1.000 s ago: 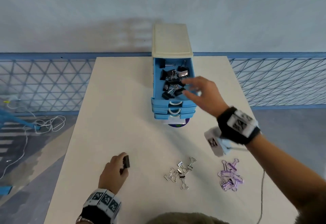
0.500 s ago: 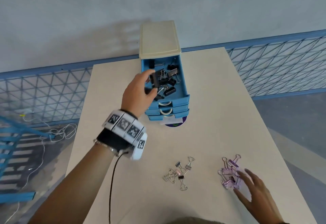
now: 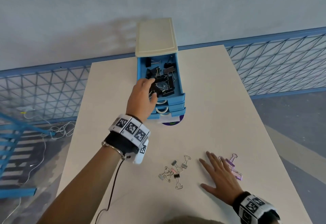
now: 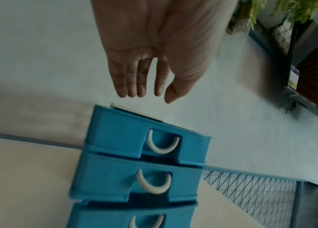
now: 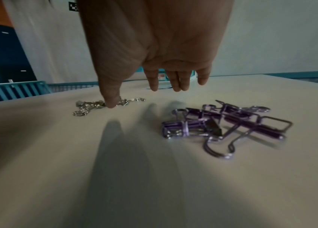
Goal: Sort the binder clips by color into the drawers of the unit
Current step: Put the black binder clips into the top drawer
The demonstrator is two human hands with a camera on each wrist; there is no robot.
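Note:
The blue drawer unit [image 3: 156, 36] with a cream top stands at the table's far middle. Its top drawer [image 3: 181, 82] is pulled out and holds several black binder clips [image 3: 167, 82]. My left hand [image 3: 150, 89] hovers over that drawer's near left corner. In the left wrist view its fingers [image 4: 140, 86] are straight and hold nothing, above the drawer fronts [image 4: 119, 135]. My right hand [image 3: 218, 172] lies flat and spread just above the table, partly covering the purple clips [image 3: 232, 165]. The purple clips [image 5: 222, 125] sit right of its fingers [image 5: 175, 83].
A small pile of silver clips [image 3: 173, 170], with one small black clip [image 3: 177, 175] and a pink one among them, lies left of my right hand. Two lower drawers [image 3: 169, 112] are closed. A blue mesh railing [image 3: 44, 91] runs behind the table.
My left hand has let go of the black clip over the top drawer and its fingers have straightened. My right hand has slid forward and left over the purple clips.

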